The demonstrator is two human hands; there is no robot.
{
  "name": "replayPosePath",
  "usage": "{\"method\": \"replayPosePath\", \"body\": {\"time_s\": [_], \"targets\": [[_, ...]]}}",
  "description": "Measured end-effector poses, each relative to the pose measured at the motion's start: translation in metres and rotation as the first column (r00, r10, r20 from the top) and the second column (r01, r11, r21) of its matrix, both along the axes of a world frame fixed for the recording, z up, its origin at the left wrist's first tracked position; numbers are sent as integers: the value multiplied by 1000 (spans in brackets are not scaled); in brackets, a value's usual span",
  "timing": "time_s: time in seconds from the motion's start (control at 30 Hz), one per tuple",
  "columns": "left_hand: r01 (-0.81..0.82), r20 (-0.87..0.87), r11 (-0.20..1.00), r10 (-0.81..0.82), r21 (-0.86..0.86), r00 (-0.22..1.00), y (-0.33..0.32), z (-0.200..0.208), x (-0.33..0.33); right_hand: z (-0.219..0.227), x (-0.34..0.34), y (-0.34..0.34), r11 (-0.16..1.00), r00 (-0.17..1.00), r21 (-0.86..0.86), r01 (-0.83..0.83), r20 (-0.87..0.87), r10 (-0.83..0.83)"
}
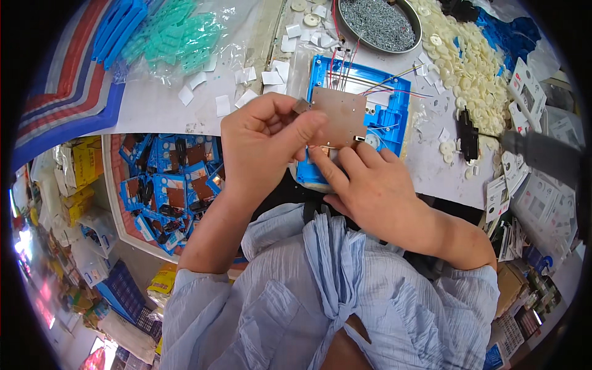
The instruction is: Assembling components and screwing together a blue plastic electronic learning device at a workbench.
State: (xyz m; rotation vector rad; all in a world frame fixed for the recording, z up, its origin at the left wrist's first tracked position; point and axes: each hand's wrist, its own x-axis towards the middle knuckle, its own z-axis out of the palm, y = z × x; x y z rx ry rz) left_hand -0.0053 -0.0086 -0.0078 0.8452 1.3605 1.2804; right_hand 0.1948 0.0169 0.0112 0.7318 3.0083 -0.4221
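Bright, even light covers the white tabletop (154,111); the clear plastic bag (239,37) carries small glints; the space below the table is dimmer; glare burns out patches along the left rim. Fisheye distortion bends the edges into black corners; the left hand (265,139) and right hand (379,188) look fairly sharp; the grey rod-shaped tool (536,153) is soft.

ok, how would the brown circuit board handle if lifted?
Likely stiff: the brown circuit board looks flat with straight edges. Probably light, as it seems a thin sheet. It may snag, since loose wires trail by its top edge.
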Motion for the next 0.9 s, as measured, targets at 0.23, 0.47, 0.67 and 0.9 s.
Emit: {"method": "replayPosePath", "body": {"time_s": [0.23,0.47,0.67,0.9], "targets": [[332,-581,918,-152,217,800,4,4,3,-2,3,-5,984,992,163,-72,113,54],[355,-623,915,-168,189,764,10,9,2,-1,18,7,996,991,-31,-84,-105,80],[267,-587,949,-121,169,800,4,3,-4,-2,14,2,999,991,-47,17,-133,-23],[494,-712,838,-198,234,673,4,14,0,6,22,5,993,976,-109,43,-208,-65]]}}
